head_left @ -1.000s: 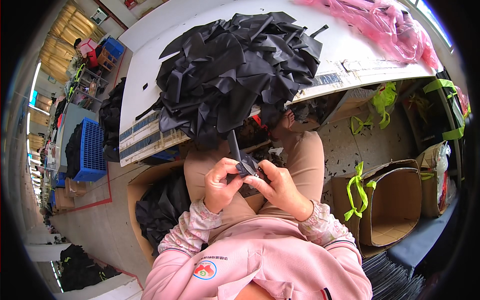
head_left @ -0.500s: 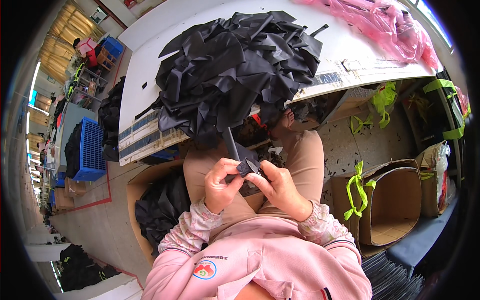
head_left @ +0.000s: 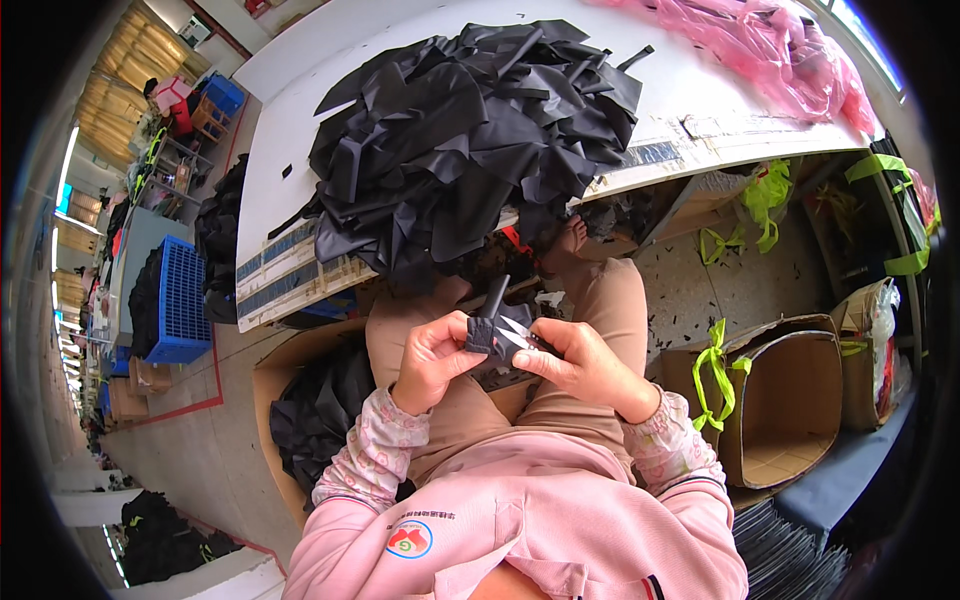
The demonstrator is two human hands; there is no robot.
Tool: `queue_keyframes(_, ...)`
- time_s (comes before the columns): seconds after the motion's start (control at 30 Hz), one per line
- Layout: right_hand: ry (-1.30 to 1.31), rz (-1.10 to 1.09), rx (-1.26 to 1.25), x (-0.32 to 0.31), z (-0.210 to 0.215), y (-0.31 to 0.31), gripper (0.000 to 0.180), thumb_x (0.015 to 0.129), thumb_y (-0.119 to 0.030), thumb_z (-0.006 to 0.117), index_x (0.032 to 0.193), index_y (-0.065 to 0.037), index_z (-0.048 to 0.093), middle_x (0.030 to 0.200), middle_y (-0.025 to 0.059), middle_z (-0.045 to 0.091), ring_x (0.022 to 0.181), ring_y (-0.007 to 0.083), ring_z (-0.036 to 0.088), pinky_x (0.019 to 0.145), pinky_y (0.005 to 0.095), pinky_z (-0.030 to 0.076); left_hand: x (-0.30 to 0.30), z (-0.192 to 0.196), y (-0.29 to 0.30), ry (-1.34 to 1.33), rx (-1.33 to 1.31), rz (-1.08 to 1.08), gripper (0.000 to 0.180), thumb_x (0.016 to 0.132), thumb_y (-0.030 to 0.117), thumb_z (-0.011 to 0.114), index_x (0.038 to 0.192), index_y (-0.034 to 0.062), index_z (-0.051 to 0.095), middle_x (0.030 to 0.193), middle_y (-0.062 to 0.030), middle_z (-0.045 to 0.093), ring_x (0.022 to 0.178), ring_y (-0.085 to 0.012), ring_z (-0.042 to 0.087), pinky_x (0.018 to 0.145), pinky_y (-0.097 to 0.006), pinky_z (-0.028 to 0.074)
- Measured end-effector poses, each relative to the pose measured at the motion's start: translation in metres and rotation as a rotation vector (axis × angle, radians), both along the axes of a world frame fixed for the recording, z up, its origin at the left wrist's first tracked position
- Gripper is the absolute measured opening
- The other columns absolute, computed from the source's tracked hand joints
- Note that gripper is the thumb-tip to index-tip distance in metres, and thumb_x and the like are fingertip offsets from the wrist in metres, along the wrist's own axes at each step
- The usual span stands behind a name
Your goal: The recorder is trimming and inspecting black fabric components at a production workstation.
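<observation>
Over my lap, my left hand (head_left: 434,362) pinches a small black fabric piece (head_left: 484,332) between thumb and fingers. A narrow strip or tube of it stands up toward the table edge. My right hand (head_left: 585,368) grips small metal snips (head_left: 515,334). Their pointed blades are spread and lie against the fabric's right side, pointing left; the handles are mostly covered by my fingers. Just beyond my hands, a big heap of black cut fabric (head_left: 450,140) covers the middle of the white table (head_left: 283,145), some of it hanging over the near edge.
Left of my legs stands a cardboard box (head_left: 268,375) holding black fabric (head_left: 325,415). Open cardboard boxes (head_left: 790,400) with a neon-yellow tie (head_left: 713,375) are at the right. Pink plastic sheeting (head_left: 760,60) lies at the table's far right. A blue crate (head_left: 182,300) stands farther left.
My hands have moved slightly apart, and the right wrist has shifted right. The snips' blades now show spread against the fabric, where they were largely hidden before. The fabric's strip has tilted to the right.
</observation>
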State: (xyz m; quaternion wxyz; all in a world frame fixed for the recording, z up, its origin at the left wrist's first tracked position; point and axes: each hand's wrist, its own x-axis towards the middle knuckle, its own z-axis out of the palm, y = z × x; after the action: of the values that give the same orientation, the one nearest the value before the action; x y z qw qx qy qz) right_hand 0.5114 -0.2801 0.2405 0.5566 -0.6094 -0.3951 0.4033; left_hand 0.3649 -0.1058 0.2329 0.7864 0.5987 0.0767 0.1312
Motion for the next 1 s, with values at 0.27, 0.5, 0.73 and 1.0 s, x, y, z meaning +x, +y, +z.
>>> queue_keyframes(0.27, -0.297, 0.108, -0.03, 0.009, 0.015, -0.003, 0.038, 0.086, -0.035, 0.069, 0.083, 0.001, 0.057, 0.059, 0.0138, 0.054, 0.05, 0.0253, 0.051, 0.05, 0.0364, 0.04, -0.001, -0.001, 0.002, 0.054, -0.073, -0.114, 0.011, 0.083, -0.002, 0.065, 0.094, -0.0021, 0.064, 0.094, -0.0035, 0.058, 0.088, -0.0124, 0.055, 0.084, -0.026, 0.044)
queue_keyframes(0.5, -0.449, 0.106, -0.014, 0.007, 0.017, -0.002, 0.039, 0.085, -0.036, 0.068, 0.08, 0.0, 0.054, 0.06, 0.017, 0.057, 0.056, 0.038, 0.057, 0.05, 0.0417, 0.042, -0.002, -0.005, 0.003, 0.079, -0.138, -0.184, 0.011, 0.084, 0.002, 0.065, 0.095, -0.001, 0.063, 0.094, -0.0022, 0.058, 0.088, -0.0106, 0.055, 0.082, -0.025, 0.043)
queue_keyframes(0.73, -0.432, 0.126, -0.014, 0.006, 0.013, -0.001, 0.04, 0.086, -0.036, 0.067, 0.078, 0.0, 0.053, 0.06, 0.0183, 0.055, 0.058, 0.0385, 0.057, 0.051, 0.0421, 0.042, -0.003, -0.008, 0.003, 0.122, -0.063, -0.208, 0.01, 0.083, -0.001, 0.066, 0.093, 0.0002, 0.063, 0.094, -0.0017, 0.056, 0.087, -0.0103, 0.054, 0.08, -0.024, 0.042)
queue_keyframes(1.0, -0.435, 0.13, -0.015, 0.008, 0.009, -0.004, 0.039, 0.088, -0.034, 0.066, 0.076, 0.0, 0.052, 0.06, 0.0216, 0.051, 0.057, 0.0412, 0.053, 0.051, 0.0435, 0.041, -0.002, -0.006, 0.006, 0.118, 0.022, -0.236, 0.008, 0.082, -0.002, 0.067, 0.089, -0.0005, 0.062, 0.093, -0.0028, 0.056, 0.087, -0.0108, 0.053, 0.079, -0.025, 0.042)
